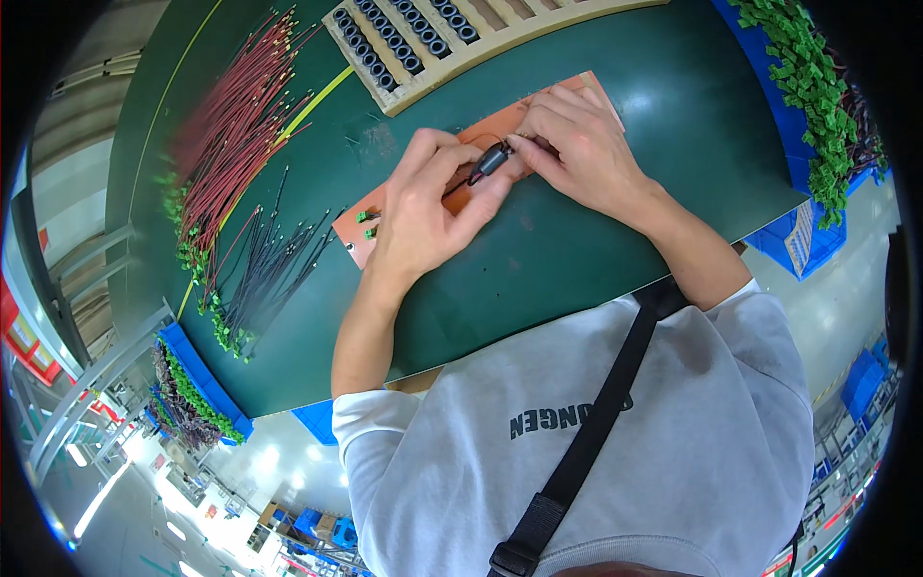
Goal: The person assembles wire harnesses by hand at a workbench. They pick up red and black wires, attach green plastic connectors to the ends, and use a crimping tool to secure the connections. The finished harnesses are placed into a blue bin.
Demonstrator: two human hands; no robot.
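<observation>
A short black ferrite core [493, 158] with thin dark wires through it is held over a long orange board [363, 213]. My left hand [423, 204] curls around the core's lower left end, thumb and fingers closed on it. At its upper right end, my right hand [580, 146] pinches the wire between thumb and forefinger; the fingertips partly hide it. Small green connectors [367, 225] sit at the board's left end, beside my left wrist. Both hands cover much of the board's middle.
A wooden tray [409, 99] with rows of black cores stands at the far side of the green table [538, 279]. Red wires [240, 115] and black wires [274, 255] with green connectors lie at left. Blue bins [784, 125] of green-ended wires flank the table.
</observation>
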